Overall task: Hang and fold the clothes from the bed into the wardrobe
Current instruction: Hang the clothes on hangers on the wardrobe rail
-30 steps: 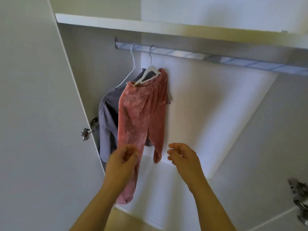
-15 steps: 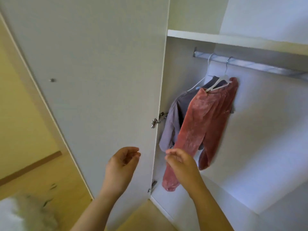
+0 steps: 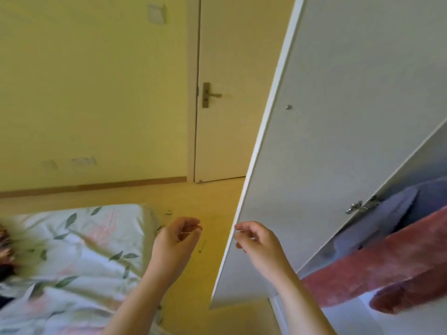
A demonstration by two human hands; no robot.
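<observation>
The pink fleece trousers [image 3: 391, 269] hang inside the wardrobe at the right edge, with a grey garment [image 3: 399, 204] behind them. The open white wardrobe door [image 3: 338, 117] stands between them and the room. My left hand [image 3: 176, 240] hovers over the floor, fingers loosely curled, holding nothing. My right hand [image 3: 256, 243] is raised in front of the door's lower edge, fingers loosely curled and empty. The bed [image 3: 72, 262] with its leaf-patterned cover lies at the lower left. A dark, blurred piece of clothing [image 3: 3, 250] shows at its far left edge.
A closed room door [image 3: 217, 93] with a metal handle stands in the yellow wall ahead. Wooden floor [image 3: 212, 199] runs between the bed and the wardrobe door. A metal hinge [image 3: 358, 207] sits on the door's inner side.
My view has swung left from the wardrobe interior to the room and bed. My left hand let go of the pink trousers, and both hands moved away from them, empty.
</observation>
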